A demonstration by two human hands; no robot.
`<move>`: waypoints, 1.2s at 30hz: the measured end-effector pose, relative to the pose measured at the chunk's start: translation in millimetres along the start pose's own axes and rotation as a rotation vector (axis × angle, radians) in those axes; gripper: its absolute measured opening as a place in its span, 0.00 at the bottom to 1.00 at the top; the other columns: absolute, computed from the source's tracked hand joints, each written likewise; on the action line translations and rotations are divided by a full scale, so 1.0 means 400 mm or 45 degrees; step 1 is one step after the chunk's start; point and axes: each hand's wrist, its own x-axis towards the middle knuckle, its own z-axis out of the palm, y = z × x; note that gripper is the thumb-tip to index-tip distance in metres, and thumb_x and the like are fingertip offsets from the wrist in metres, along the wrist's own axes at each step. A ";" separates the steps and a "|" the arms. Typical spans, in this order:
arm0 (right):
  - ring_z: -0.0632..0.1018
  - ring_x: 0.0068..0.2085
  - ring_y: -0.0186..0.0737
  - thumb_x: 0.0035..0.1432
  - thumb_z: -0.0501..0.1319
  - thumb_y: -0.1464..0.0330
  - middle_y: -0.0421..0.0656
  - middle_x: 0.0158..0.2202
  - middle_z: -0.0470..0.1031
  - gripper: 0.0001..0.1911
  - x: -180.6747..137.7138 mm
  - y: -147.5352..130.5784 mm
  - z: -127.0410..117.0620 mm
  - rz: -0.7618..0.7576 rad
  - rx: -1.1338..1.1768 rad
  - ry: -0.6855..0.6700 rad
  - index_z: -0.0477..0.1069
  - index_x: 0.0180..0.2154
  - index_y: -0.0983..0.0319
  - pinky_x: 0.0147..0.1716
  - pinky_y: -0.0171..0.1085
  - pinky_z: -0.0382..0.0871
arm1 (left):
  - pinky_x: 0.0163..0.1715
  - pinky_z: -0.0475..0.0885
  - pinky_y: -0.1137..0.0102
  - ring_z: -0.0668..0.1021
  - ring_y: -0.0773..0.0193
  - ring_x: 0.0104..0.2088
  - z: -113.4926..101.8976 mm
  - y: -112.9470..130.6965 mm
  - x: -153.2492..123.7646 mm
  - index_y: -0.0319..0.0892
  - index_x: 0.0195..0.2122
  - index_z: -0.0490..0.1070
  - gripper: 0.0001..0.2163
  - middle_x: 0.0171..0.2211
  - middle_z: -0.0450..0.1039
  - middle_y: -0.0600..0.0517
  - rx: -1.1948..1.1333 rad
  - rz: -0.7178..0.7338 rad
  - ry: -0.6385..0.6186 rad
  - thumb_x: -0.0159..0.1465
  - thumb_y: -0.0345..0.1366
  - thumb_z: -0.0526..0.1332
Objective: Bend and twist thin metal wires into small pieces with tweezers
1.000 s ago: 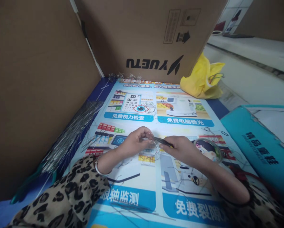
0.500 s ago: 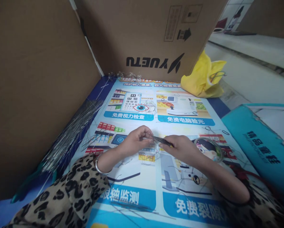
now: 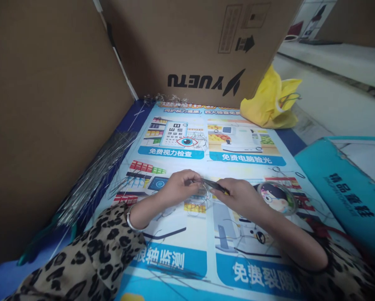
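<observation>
My left hand (image 3: pixel 179 188) is closed in a pinch on a thin wire eyeglass frame (image 3: pixel 203 196) held just above the printed poster (image 3: pixel 206 251). My right hand (image 3: pixel 240 196) is closed round a slim dark tool (image 3: pixel 214 185) whose tip meets the frame between the two hands. A silver bangle (image 3: pixel 129 219) sits on my left wrist, and both arms wear leopard-print sleeves. A small clear round dish (image 3: pixel 278 196) lies on the poster right beside my right hand.
A bundle of thin metal wires (image 3: pixel 96 175) lies along the left cardboard wall (image 3: pixel 49 104). A large cardboard box (image 3: pixel 190 46) stands at the back, a yellow bag (image 3: pixel 269 104) beside it. A teal box (image 3: pixel 347 188) lies at right. Loose wire pieces litter the poster.
Both hands stay together at the same spot with small finger shifts on the frame and tool. The view has tipped slightly.
</observation>
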 end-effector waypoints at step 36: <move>0.63 0.31 0.39 0.55 0.52 0.70 0.44 0.27 0.66 0.08 0.002 0.041 -0.016 -0.505 -0.695 0.365 0.68 0.28 0.62 0.30 0.38 0.46 | 0.30 0.62 0.74 0.67 0.71 0.28 -0.016 0.011 -0.003 0.38 0.30 0.68 0.07 0.28 0.66 0.54 -0.002 0.018 -0.309 0.59 0.35 0.53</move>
